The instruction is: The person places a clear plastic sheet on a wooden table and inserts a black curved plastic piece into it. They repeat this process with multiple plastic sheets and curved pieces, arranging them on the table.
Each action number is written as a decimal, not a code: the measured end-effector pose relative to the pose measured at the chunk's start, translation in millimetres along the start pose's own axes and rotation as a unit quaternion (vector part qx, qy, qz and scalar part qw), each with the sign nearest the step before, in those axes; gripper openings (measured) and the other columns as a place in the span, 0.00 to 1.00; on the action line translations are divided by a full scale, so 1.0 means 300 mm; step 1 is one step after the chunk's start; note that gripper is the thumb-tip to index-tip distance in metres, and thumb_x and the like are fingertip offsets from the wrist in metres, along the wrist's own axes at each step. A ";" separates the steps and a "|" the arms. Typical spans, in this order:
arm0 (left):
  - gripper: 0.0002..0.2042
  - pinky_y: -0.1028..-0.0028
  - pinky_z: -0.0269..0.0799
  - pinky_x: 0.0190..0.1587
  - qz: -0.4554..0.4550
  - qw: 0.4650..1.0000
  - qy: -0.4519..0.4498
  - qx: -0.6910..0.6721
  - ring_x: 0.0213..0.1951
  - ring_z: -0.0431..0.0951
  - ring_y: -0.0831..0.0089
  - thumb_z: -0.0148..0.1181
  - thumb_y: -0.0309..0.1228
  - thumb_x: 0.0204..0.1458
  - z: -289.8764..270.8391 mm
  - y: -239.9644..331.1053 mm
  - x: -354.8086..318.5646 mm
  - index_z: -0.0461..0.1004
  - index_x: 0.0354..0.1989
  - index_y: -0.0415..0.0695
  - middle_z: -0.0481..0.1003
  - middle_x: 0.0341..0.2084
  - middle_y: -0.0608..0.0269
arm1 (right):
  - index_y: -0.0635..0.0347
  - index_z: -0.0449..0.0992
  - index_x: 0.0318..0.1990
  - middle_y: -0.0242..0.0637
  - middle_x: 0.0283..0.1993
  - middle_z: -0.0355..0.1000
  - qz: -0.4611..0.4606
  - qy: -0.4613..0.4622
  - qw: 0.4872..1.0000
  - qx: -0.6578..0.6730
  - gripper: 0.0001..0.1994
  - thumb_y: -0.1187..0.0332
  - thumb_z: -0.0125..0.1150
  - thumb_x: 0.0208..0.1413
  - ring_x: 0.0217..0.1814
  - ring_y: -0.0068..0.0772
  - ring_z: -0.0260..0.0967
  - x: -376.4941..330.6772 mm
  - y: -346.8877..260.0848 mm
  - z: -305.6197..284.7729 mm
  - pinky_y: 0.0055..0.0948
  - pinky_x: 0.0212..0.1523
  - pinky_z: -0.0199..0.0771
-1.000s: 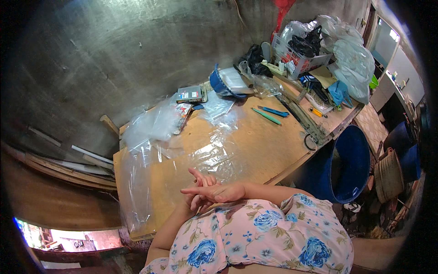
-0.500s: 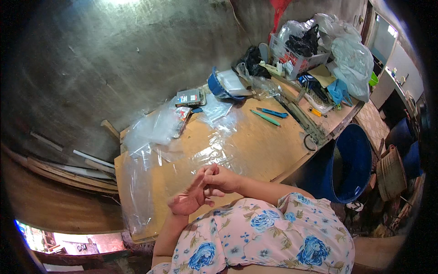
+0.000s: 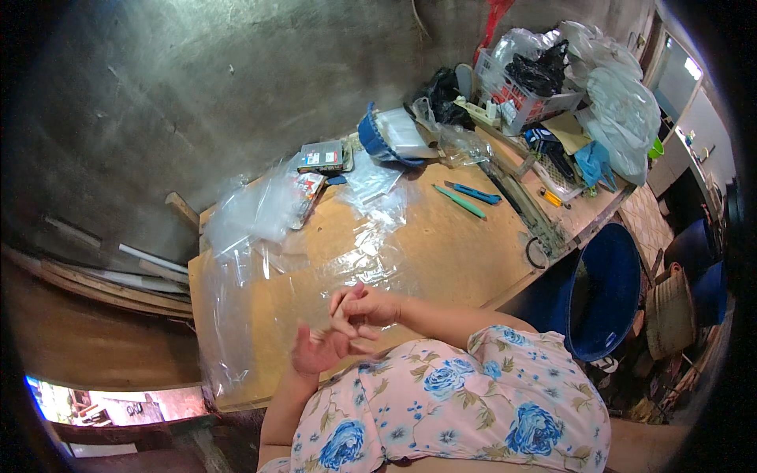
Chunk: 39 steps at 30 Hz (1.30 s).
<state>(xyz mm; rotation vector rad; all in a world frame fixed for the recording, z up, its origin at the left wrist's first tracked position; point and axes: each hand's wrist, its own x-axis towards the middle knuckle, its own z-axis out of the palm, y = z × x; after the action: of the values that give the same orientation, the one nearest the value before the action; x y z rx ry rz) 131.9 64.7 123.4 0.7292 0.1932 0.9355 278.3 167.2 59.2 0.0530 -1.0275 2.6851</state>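
A rough grey concrete wall [image 3: 197, 87] rises behind the wooden bench [image 3: 441, 252], whose top is plain light board. Wooden planks [image 3: 102, 272] lean beyond the bench's left edge. Off its right edge stands a blue plastic barrel [image 3: 607, 292], beside a woven basket [image 3: 670, 311]. Daylight glows from a bright window [image 3: 692, 69] at upper right.

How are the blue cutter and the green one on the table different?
The blue cutter is a darker blue with a black part showing at one end; the green cutter is a pale teal green all along. The blue cutter looks thicker, the green cutter thinner. The blue cutter lies farther from the person, the green cutter just nearer. Both are long, slim tools lying flat, side by side on the wooden table, well away from both hands.
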 end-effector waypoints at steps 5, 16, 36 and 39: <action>0.20 0.68 0.71 0.36 0.095 0.873 0.417 0.234 0.32 0.74 0.68 0.42 0.40 0.56 -0.245 -0.080 -0.091 0.71 0.20 0.37 0.72 0.41 0.50 | 0.59 0.71 0.51 0.41 0.41 0.74 0.008 0.296 0.821 -0.489 0.24 0.65 0.65 0.44 0.42 0.35 0.72 0.089 -0.184 -0.367 0.31 0.44 0.72; 0.14 0.59 0.66 0.45 -0.093 0.550 0.407 0.724 0.42 0.73 0.60 0.52 0.38 0.46 -0.380 -0.240 -0.064 0.76 0.31 0.40 0.72 0.42 0.48 | 0.52 0.77 0.27 0.35 0.36 0.70 0.136 0.197 0.435 -0.868 0.11 0.63 0.68 0.33 0.43 0.41 0.67 0.150 -0.236 -0.665 0.38 0.40 0.72; 0.36 0.55 0.51 0.59 -0.033 0.690 0.377 0.618 0.61 0.56 0.56 0.56 0.38 0.48 -0.410 -0.233 0.104 0.49 0.63 0.38 0.56 0.60 0.47 | 0.59 0.64 0.41 0.37 0.31 0.74 0.075 0.338 0.908 -0.238 0.16 0.73 0.64 0.47 0.26 0.26 0.72 -0.112 -0.386 -0.383 0.24 0.26 0.73; 0.33 0.70 0.63 0.52 0.012 0.909 0.367 0.197 0.53 0.65 0.70 0.56 0.33 0.51 -0.353 -0.185 0.285 0.48 0.64 0.38 0.62 0.55 0.54 | 0.58 0.65 0.41 0.36 0.30 0.74 0.086 0.304 0.935 -0.162 0.15 0.74 0.63 0.48 0.24 0.25 0.71 -0.147 -0.273 -0.322 0.24 0.24 0.73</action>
<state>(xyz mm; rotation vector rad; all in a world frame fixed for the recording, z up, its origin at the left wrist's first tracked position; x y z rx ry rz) 171.9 162.5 21.2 0.7140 1.0657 1.1802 347.7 279.1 34.6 -0.9047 -1.2658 2.3635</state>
